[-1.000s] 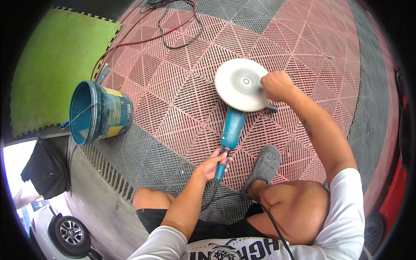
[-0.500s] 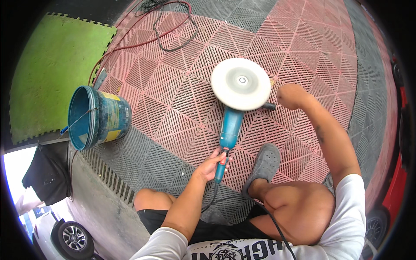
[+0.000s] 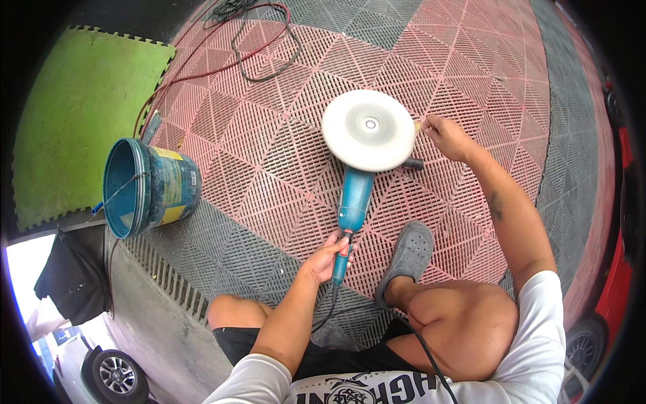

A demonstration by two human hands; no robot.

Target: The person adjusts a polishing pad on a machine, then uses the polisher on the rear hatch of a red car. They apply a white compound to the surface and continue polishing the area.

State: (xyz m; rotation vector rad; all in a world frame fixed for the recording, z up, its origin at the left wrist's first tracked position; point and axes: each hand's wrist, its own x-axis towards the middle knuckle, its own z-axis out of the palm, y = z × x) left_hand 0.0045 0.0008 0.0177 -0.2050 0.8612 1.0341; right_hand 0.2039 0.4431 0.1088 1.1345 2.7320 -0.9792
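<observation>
An electric polisher (image 3: 355,200) with a teal body lies over the grating, its round white pad (image 3: 340,138) facing up. Smooth, blurred grey rings show around the pad's centre. My left hand (image 3: 326,260) is closed round the polisher's rear handle, thumb by the red switch. At the pad's right edge, my right hand (image 3: 447,137) is closed with a small yellowish thing (image 3: 418,126) poking out from the fingers; its kind is unclear. Just below that hand juts the polisher's black side grip (image 3: 413,163). The power cord (image 3: 334,296) runs from the handle past my legs.
A blue bucket (image 3: 180,185) lies tipped at the left, beside a green foam mat (image 3: 81,121). Hoses and cables (image 3: 272,74) coil at the top. My grey clog (image 3: 412,250) rests on the pink and grey floor grating (image 3: 266,151). Cars stand at both sides.
My right hand has moved a little left and up, bringing the small yellowish thing to the pad's edge. My left hand keeps its hold. The view has shifted slightly.
</observation>
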